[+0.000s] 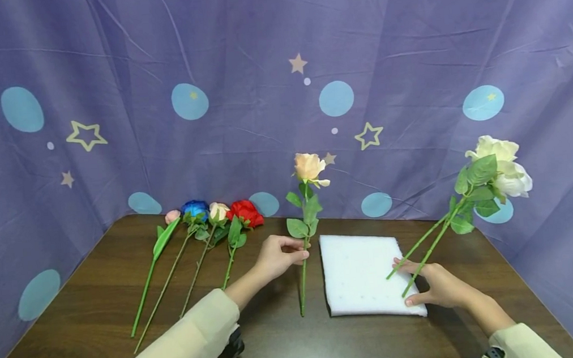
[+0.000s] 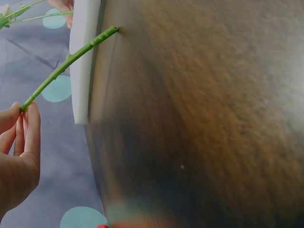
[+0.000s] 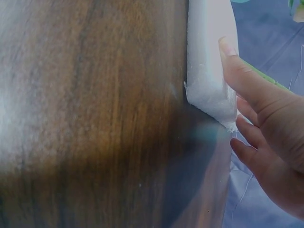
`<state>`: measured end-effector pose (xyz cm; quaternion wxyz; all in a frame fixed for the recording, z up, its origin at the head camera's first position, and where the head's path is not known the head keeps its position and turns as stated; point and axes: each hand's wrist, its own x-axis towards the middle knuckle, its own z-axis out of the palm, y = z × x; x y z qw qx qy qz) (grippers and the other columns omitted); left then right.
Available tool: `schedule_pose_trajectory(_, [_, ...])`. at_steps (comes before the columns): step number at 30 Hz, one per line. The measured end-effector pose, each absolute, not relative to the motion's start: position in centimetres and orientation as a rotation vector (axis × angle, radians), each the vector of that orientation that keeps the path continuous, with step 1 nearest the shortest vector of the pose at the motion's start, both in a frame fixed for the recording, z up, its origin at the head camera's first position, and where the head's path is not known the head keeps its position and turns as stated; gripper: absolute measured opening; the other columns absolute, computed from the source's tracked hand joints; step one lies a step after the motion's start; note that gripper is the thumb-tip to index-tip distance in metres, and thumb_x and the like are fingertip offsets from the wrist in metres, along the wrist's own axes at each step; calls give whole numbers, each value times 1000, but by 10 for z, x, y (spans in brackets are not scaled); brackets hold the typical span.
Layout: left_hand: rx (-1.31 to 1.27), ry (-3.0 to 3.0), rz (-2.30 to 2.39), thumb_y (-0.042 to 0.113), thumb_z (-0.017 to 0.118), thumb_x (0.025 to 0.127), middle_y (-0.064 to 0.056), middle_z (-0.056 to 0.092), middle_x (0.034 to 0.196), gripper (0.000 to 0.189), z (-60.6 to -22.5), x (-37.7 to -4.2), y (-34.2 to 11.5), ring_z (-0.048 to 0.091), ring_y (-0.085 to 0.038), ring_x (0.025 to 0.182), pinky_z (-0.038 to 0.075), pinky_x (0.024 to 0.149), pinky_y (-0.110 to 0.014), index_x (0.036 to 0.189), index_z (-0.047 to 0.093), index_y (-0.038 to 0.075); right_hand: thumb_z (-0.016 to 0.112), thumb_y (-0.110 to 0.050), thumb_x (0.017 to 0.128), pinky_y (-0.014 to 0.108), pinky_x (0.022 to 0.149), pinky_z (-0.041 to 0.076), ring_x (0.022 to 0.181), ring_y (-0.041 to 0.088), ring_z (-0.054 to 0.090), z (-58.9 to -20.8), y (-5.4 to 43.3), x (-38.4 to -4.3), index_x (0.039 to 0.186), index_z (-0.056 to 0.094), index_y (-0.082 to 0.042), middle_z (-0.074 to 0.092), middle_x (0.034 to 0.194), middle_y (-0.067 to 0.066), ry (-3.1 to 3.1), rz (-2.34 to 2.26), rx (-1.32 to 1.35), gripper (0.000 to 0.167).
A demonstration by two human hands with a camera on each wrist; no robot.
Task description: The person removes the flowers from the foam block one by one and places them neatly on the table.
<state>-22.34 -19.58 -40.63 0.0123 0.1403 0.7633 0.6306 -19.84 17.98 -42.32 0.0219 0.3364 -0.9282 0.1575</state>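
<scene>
My left hand pinches the green stem of a peach rose between thumb and fingertips. The rose is upright, and its bare stem end points down beside a white foam block, close over the table. My right hand holds the block's right edge, its thumb on the foam and the other fingers at the side. Two white roses stand with their stems in the block's right part, leaning right past the right hand.
Left on the brown table lie a pink tulip, a blue rose, a cream rose and a red rose, stems toward me. A purple curtain hangs behind the table.
</scene>
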Motion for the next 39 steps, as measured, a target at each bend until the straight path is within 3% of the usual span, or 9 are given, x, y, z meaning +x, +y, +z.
schedule_pose_trajectory(5, [440,2342,1984,-8,68,81,-35,67,101,26,-409,-222,-200,73,-34,76,63,68,-35,104,65,-19,77,-48,71,41,96,52,119,39,58,-424,180,-199,126,61,-1,61,132,18,-2848,470,1054,74])
schedule_pose_trajectory(12, [413,2354,1949,-6,69,82,-33,67,105,27,-414,-221,-208,73,-25,73,62,71,-39,105,65,-17,78,-46,71,40,94,53,117,39,58,-424,181,-198,126,60,1,61,131,20,-2816,476,1073,75])
schedule_pose_trajectory(24, [352,2448,1880,-2,71,81,-29,71,94,27,-425,-218,-229,73,-30,74,62,69,-38,105,67,-15,79,-45,70,24,96,52,116,36,61,-426,181,-199,124,62,-1,63,129,18,-2776,460,1082,71])
schedule_pose_trajectory(27, [336,2490,1840,-1,71,81,-28,71,94,28,-427,-216,-236,73,-30,74,62,68,-35,105,67,-14,78,-47,71,28,96,52,116,36,61,-425,181,-199,123,63,-2,63,129,18,-2776,457,1088,71])
schedule_pose_trajectory(39, [272,2433,1858,-4,69,82,-28,71,91,29,-435,-208,-262,70,-10,67,62,65,-28,107,64,-18,78,-45,71,35,94,54,116,39,59,-424,181,-199,123,63,0,63,129,18,-2784,473,1086,70])
